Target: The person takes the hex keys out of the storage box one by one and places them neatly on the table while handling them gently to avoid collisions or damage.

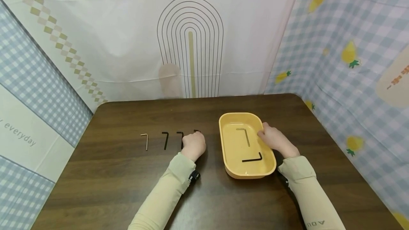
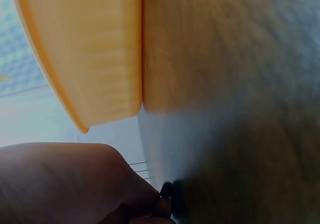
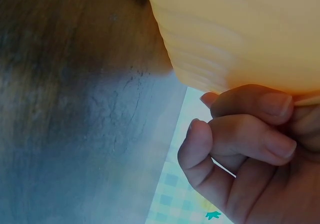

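Head view, left hand [image 1: 194, 146]: fingers pinching a black hex key [image 1: 197, 130] (mostly hidden).
Yellow tray [image 1: 232, 152]: rightward, long axis pointing away; right hand [image 1: 277, 140] nearer, fingers gripping its rim.

Fingers [image 2: 141, 190] on black hex key [image 2: 168, 189]

Kind of place: we read this as a small cloth-hung nook with a homely look; whether it belongs to a home or a studio, we cannot tell.
Back hanging: we see a creased white fabric sheet [image 1: 127, 27] printed with thin concentric arches [image 1: 190, 45].
Right hanging: we find blue-and-white gingham cloth [image 1: 338, 98] dotted with yellow fruit.
Left hanging: we note more blue-and-white gingham [image 1: 32, 56], with a pale band lettered "everyday" [image 1: 20, 134].
Surface: we look down on a dark brown wood-grain surface [image 1: 112, 180] with rounded far corners.
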Available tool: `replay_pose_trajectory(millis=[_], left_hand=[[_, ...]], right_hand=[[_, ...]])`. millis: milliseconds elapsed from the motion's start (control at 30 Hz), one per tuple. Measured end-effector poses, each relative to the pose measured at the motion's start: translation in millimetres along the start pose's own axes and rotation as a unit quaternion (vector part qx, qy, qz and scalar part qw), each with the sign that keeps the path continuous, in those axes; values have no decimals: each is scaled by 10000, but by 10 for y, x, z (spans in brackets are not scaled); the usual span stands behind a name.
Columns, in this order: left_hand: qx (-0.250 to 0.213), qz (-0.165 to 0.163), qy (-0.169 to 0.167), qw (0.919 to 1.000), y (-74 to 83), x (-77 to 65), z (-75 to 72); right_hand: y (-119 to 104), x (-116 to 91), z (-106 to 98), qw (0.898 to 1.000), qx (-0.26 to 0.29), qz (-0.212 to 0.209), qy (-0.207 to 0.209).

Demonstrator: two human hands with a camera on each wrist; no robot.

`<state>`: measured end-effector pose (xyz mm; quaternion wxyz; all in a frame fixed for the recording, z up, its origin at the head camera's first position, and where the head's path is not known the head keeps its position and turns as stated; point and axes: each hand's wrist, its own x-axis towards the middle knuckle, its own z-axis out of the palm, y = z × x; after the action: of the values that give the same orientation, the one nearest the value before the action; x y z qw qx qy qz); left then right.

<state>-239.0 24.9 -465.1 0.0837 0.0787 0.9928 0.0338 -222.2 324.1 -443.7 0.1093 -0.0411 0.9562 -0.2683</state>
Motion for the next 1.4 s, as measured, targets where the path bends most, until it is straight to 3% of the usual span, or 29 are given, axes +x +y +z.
replay_pose_trajectory(millis=[400, 567, 700, 833, 1133, 1400], left_hand=[[-156, 75, 247, 9995, -4, -1, -5], [-306, 373, 811, 9955, 60, -25, -108], [-336, 986, 1654, 9807, 200, -74, -213], [-258, 1501, 2072, 9664, 362, -118, -300], [142, 2451, 2241, 9431, 657, -176, -432], [696, 3364, 1711, 9234, 937, -270, -394]], right_hand=[[-13, -1, -17, 9999, -88, 48, -6], [-23, -9, -28, 10000, -98, 17, 9], [-26, -9, -34, 9999, -121, 37, 14], [-22, -6, -25, 9999, -129, 49, 17], [-21, -16, -14, 9999, -157, 9, 45], [-12, -5, -17, 9999, -140, -47, 68]])
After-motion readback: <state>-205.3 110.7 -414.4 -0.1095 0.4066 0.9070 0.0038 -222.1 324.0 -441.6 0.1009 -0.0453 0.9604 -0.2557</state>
